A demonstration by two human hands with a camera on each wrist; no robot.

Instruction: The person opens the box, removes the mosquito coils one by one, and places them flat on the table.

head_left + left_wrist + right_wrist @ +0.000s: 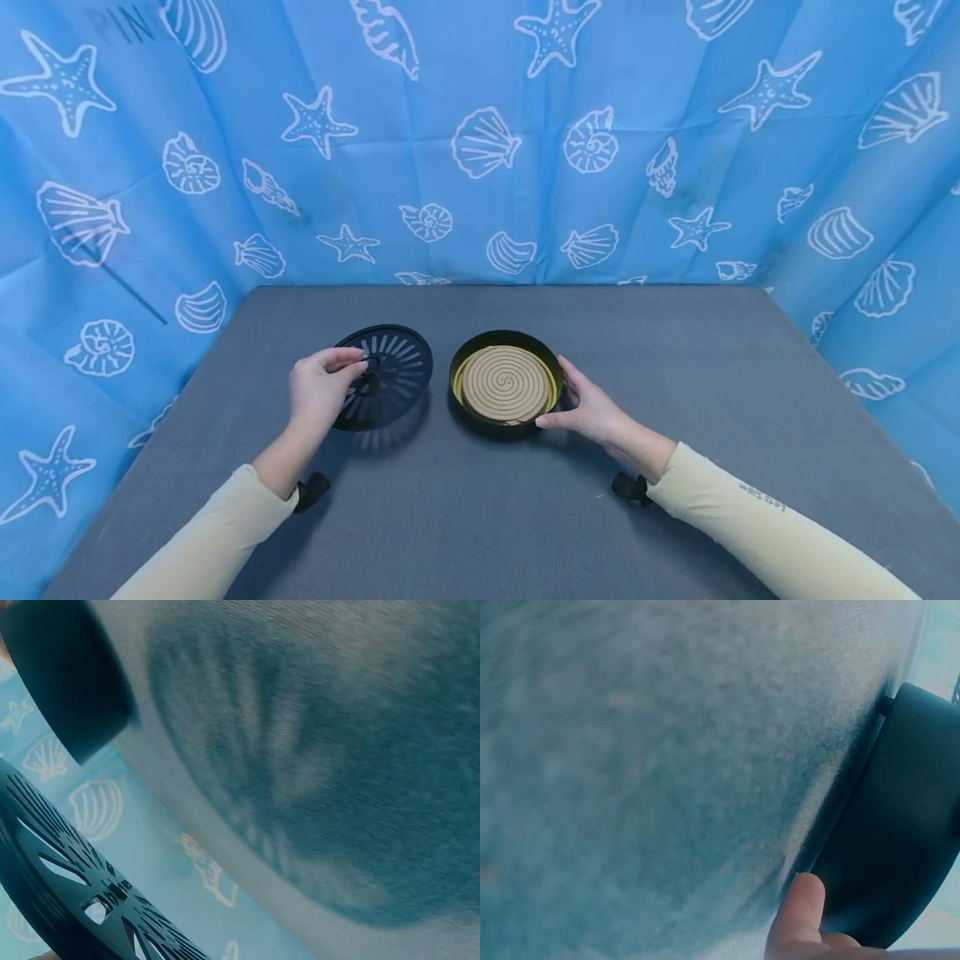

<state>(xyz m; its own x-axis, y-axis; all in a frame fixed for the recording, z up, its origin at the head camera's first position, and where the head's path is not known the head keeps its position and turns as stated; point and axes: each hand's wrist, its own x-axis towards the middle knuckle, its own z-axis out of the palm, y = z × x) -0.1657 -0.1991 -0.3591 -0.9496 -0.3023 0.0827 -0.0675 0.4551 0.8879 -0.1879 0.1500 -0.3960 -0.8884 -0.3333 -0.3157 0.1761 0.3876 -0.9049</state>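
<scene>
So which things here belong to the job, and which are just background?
Part of the job:
- slotted lid, pinched by the left grip
- round tin, held by the right grip
- tan coil inside the tin

Just background:
- grey table underneath
- blue seashell curtain behind

Faint "PIN" (126, 27) on blue curtain (420, 167), unclear lettering (763, 497) on right sleeve (757, 533)

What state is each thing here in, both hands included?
Round black slotted lid: off, held above the grey cloth-covered table
Round black container: upright, uncovered
Flat beige spiral coil: wound, lying inside the container
Bare left hand: pinching the lid near its center
Bare right hand: gripping the container's side
Blue seashell-print curtain: hanging, creased
</scene>
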